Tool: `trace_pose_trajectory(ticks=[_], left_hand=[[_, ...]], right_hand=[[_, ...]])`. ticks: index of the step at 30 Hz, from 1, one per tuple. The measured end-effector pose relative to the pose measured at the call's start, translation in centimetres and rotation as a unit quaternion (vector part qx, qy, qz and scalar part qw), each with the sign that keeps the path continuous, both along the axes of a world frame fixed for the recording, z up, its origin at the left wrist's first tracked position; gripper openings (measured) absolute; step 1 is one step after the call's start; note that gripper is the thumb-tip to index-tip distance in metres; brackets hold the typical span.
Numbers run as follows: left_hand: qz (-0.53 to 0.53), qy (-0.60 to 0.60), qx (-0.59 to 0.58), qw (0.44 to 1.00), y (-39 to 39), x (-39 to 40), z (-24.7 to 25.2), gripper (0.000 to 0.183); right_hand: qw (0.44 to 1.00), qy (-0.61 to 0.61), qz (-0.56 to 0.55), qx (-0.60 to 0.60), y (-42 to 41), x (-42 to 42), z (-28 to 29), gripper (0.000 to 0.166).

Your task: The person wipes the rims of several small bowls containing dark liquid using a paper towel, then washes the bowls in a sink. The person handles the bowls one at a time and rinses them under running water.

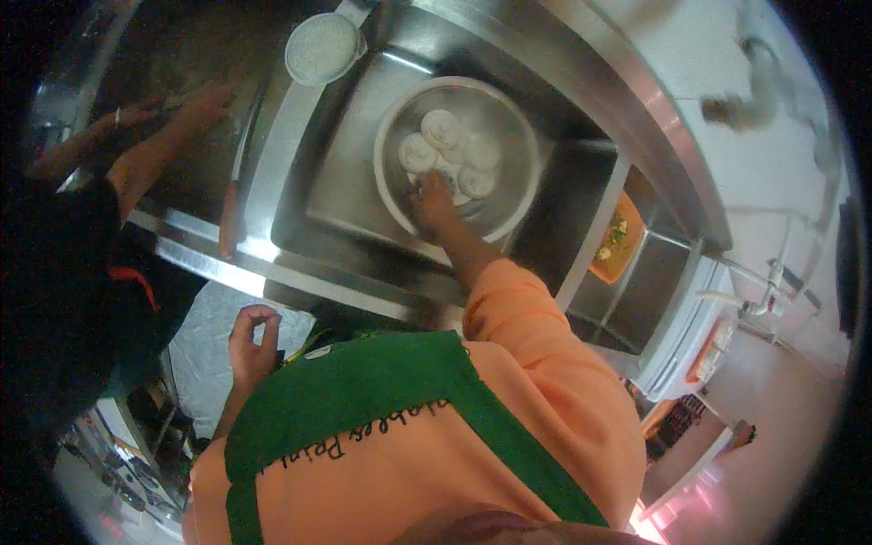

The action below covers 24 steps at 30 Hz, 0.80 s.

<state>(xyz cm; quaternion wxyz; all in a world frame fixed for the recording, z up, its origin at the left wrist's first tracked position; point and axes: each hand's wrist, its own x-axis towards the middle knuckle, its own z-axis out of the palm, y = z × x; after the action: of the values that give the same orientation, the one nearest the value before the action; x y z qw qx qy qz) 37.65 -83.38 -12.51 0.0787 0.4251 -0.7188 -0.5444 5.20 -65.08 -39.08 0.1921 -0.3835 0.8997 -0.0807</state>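
My right hand [434,204] reaches down into a round metal bowl [387,197], which stands in a stainless-steel recessed well [347,177]. Several pale, flour-dusted dough balls [441,129] lie in the bowl over white flour. My fingertips are at the near-left side of this group; what lies under them is partly hidden and blurred. My left hand [253,337] hangs low by the green apron [354,375], outside the counter's front edge. Its fingers curl round to the thumb in a loop, and nothing shows between them.
A round tub of white grains [323,50] sits on the well's far-left rim. Left of the well rests a long tool with a wooden handle [229,221]. A co-worker's hands [163,133] are over a dark cooking surface [197,41]. An orange tray with food [621,238] stands at right.
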Motion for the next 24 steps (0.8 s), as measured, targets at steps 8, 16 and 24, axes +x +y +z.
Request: trace_pose_trajectory(ticks=[8, 16, 24], left_hand=[[-0.126, 0.001, 0.017, 0.992, -4.2, -5.2, 0.4, 0.009], [-0.252, 0.009, -0.021, 0.967, -4.6, -10.1, -0.7, 0.011], [-0.313, 0.057, -0.026, 0.948, -4.0, -17.2, 0.0, 0.015]], right_hand=[[0.998, -0.044, -0.031, -0.014, 0.8, -3.2, 5.2, 0.046], [0.996, -0.053, -0.055, -0.052, -0.1, -3.1, 4.3, 0.027], [0.948, 0.08, -0.267, -0.153, 2.8, -8.9, 19.2, 0.014]])
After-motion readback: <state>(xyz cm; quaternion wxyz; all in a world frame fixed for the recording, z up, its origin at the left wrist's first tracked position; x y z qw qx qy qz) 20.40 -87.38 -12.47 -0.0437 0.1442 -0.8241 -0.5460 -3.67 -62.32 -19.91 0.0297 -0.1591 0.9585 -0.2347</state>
